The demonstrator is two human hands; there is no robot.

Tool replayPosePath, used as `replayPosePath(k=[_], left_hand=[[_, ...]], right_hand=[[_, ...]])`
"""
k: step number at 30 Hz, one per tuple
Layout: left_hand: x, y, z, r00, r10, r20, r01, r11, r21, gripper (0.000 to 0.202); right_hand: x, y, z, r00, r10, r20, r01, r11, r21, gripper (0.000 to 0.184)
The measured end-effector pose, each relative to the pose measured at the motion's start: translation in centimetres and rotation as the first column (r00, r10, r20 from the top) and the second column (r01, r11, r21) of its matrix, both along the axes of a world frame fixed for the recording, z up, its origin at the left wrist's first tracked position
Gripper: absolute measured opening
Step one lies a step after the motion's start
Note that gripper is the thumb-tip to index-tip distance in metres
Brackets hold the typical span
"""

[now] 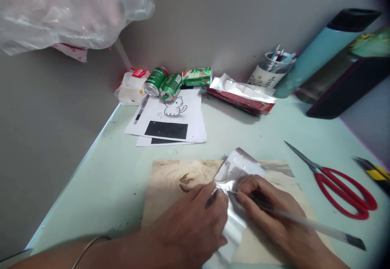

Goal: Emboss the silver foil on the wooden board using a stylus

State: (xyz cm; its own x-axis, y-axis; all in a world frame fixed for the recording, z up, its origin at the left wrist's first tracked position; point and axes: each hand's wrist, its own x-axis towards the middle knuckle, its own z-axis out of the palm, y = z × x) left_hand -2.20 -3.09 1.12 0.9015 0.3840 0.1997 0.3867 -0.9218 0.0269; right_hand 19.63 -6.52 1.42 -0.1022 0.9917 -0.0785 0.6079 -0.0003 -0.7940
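Note:
A strip of silvery foil sheet (239,161), creased and shiny, lies across a wooden board (170,171). My left hand (195,216) is closed at the foil's left edge, thumb and fingers pinching and pressing it down. Something dark shows between those fingers, too hidden to name. In my right hand (274,212) is a pen (304,221) with a clear barrel and a dark end cap. Its tip touches or nearly touches the foil beside my left fingertips. Part of the foil is hidden beneath both hands.
Red-handled scissors (344,187) and a yellow-black cutter (374,173) lie at right. Behind are printed sheets (195,118), several green cans (170,86), a foil pouch (240,94), a pen jar (269,72) and a blue bottle (323,53). A plastic bag (76,9) hangs upper left.

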Motion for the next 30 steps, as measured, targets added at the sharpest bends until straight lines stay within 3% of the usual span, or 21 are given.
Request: replayPosePath(k=[11, 30], left_hand=[[0.13, 0.03, 0.02, 1.0, 0.007, 0.007, -0.007, 1.0, -0.004, 0.047], [0.18, 0.0, 0.02, 0.999, -0.002, -0.033, 0.001, 1.0, -0.019, 0.048]], right_hand=[[0.09, -0.1, -0.23, 0.997, -0.026, 0.07, 0.025, 1.0, 0.011, 0.019], [-0.16, -0.05, 0.17, 0.999, -0.036, 0.011, 0.036, 0.999, -0.007, 0.022]])
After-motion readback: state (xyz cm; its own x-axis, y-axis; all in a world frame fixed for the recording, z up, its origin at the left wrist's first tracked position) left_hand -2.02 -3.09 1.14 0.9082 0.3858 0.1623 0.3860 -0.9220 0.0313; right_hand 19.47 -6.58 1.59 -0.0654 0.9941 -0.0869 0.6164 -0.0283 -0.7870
